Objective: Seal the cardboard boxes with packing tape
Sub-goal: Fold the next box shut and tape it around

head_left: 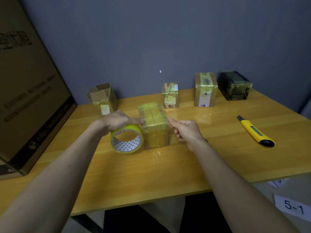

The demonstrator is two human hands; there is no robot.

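A small cardboard box [154, 121] wrapped in yellowish tape stands at the table's middle. My left hand [118, 121] grips a roll of clear yellow packing tape [127, 140] pressed against the box's left side. A stretch of tape runs from the roll over the box top to my right hand [184, 132], which pinches the tape's free end just off the box's right edge. An open, flaps-up box [103, 98] stands at the back left.
Taped boxes stand along the back: a small one [170, 95], a taller one [205, 89] and a dark one [234, 85]. A yellow utility knife [255, 131] lies to the right. A large carton [28, 91] fills the table's left side. The table edge [151, 201] is near me.
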